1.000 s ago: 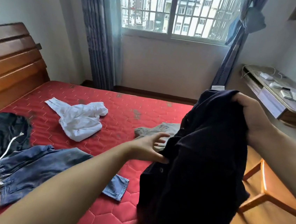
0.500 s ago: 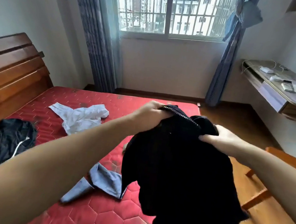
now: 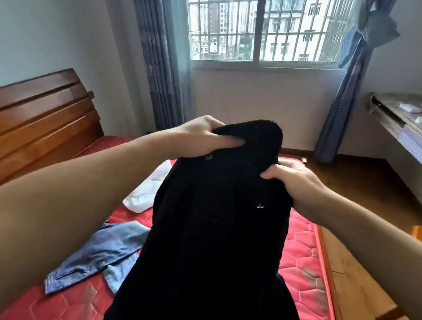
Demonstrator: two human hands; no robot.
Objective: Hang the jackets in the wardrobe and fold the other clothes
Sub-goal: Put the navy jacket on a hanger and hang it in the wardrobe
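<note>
Black jacket [image 3: 212, 233] bunched under fingers of left hand [image 3: 202, 135], right hand [image 3: 298, 187].

Head view: both hands hold up a black fabric jacket [image 3: 212, 238] over a red quilted mattress [image 3: 303, 260]. L hand [image 3: 202, 135] grips the jacket's top edge, fingers curled into the cloth; R hand [image 3: 296, 184] pinches the fabric just right of it, slightly lower. Jacket hangs down w/ a small metal fitting visible. Behind it on the mattress: blue denim jeans [image 3: 98, 257], white crumpled garment [image 3: 146, 192]. Brown wooden headboard [image 3: 32, 117] at left; barred window [image 3: 261, 21] ahead.
</note>
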